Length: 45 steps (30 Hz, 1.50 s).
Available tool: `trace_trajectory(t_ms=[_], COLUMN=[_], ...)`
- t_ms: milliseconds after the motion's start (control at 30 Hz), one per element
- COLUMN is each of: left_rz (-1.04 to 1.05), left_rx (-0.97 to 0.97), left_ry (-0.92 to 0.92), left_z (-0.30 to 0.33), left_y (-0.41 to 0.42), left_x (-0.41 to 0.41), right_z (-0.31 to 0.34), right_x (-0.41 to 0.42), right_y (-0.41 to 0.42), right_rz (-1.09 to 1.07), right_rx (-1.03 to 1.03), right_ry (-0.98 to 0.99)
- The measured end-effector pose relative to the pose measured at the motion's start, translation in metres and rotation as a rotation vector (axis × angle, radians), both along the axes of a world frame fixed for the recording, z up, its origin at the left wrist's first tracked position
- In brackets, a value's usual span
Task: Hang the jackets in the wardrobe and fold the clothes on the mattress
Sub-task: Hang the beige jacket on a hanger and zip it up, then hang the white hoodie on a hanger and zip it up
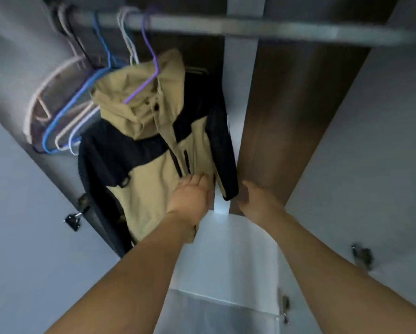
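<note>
A tan and black hooded jacket (151,153) hangs on a purple hanger (151,56) from the grey wardrobe rail (250,27). My left hand (190,198) lies flat against the jacket's lower front, fingers straight and pointing up. My right hand (257,201) hovers just right of the black sleeve cuff (229,191), fingers loosely spread, holding nothing. The mattress and the clothes on it are out of view.
Several bare hangers, blue (64,116) and white (81,131), hang at the rail's left end beside a round pinkish rack (47,92). Dark wooden panels (286,116) form the wardrobe's back. Grey doors with metal hinges (361,256) flank the opening. A white shelf (226,256) lies below.
</note>
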<state>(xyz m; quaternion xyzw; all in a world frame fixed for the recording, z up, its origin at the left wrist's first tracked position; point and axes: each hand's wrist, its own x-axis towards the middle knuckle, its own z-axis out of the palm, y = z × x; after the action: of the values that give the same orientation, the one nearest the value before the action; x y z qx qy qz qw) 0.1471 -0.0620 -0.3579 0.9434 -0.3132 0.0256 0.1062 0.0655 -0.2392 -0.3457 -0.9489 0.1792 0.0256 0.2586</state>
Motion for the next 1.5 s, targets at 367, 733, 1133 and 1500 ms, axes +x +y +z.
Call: trace_trajectory(t_ms=[367, 733, 1133, 1500], left_rz=[-0.083, -0.315, -0.714, -1.372], left_rx=[0.024, -0.021, -0.157, -0.21], left_ry=[-0.196, -0.182, -0.063, -0.07], left_z=[0.211, 0.22, 0.163, 0.148], left_y=[0.037, 0.089, 0.08, 0.026], left_x=[-0.068, -0.081, -0.221, -0.497], right_z=[0.22, 0.222, 0.175, 0.139], right_x=[-0.096, -0.156, -0.333, -0.623], right_y=[0.033, 0.106, 0.153, 0.196], right_rz=[-0.127, -0.326, -0.58, -1.054], right_rx=[-0.098, -0.056, 0.117, 0.164], right_ry=[-0.024, -0.025, 0.025, 0.0])
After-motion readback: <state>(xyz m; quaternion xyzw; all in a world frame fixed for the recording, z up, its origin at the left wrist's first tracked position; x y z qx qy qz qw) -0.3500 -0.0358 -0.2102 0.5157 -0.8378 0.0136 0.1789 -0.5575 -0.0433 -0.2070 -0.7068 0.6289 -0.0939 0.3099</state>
